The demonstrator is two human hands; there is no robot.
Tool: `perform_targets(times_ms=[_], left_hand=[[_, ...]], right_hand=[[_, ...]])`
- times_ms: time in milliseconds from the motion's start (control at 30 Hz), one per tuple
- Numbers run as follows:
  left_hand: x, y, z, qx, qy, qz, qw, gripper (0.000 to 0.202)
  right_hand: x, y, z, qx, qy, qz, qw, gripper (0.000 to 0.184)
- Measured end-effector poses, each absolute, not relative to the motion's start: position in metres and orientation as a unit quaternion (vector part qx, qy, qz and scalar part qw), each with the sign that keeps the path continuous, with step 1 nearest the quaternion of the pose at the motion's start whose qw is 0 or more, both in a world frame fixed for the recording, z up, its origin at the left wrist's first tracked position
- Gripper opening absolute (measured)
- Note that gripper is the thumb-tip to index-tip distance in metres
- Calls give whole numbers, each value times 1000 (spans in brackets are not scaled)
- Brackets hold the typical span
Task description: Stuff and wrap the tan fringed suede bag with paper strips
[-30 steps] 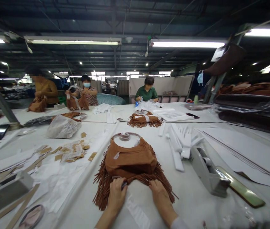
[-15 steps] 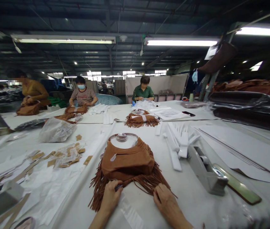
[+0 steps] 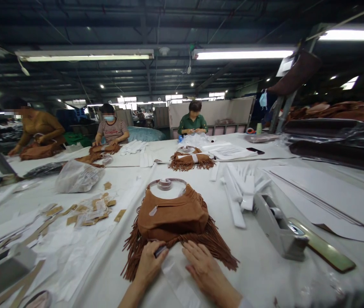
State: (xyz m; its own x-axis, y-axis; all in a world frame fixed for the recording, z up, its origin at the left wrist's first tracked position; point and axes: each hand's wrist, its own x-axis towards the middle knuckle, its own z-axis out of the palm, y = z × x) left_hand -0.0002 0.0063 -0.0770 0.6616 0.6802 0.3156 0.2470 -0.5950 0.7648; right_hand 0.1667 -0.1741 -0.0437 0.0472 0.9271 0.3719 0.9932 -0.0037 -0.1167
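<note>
A brown fringed handbag [image 3: 172, 214] lies in front of me, with its strap [image 3: 164, 185] coiled at the far side and its fringe spread to both sides. My left hand [image 3: 151, 261] is closed at the bag's near edge, by the left fringe. Between its thumb and fingers shows a small dark object [image 3: 160, 251] whose kind I cannot make out. My right hand [image 3: 206, 267] lies flat with fingers stretched, just below the bag. Under and beside it is a thin translucent white strip [image 3: 178, 278].
Right of the bag are white foam strips [image 3: 238, 192], a grey tape dispenser [image 3: 280, 231] and a green-gold phone-like slab [image 3: 323, 248]. Cardboard bits [image 3: 95, 207] and a plastic bag [image 3: 77, 177] lie left. Across the table, several co-workers handle bags; another fringed bag [image 3: 191, 160] lies there.
My right hand has moved left from the right fringe and flattened beside my left hand. The right fringe now lies free. My left hand stays nearly in place with the dark object.
</note>
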Motion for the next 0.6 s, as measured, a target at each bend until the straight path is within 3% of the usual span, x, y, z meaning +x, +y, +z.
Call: perform_targets(times_ms=[167,333,400,500,600], left_hand=[[-12,9,-66,824,278,325,371,42],[-21,-8,-54,757,340,358,427,43],[-14,-25,-47,735,309,343,496,41],[5,-48,-34,676,250,316,616,43],[21,-59,-18,609,223,319,691,46]], right_hand=[[175,-176,-60,-735,-657,-55,158,37],[180,-196,-67,-749,-607,-39,264,27],[165,-196,-60,-746,-556,52,362,36],[135,-193,-44,-655,-492,268,507,66],[115,-196,-35,-544,-444,429,568,78]])
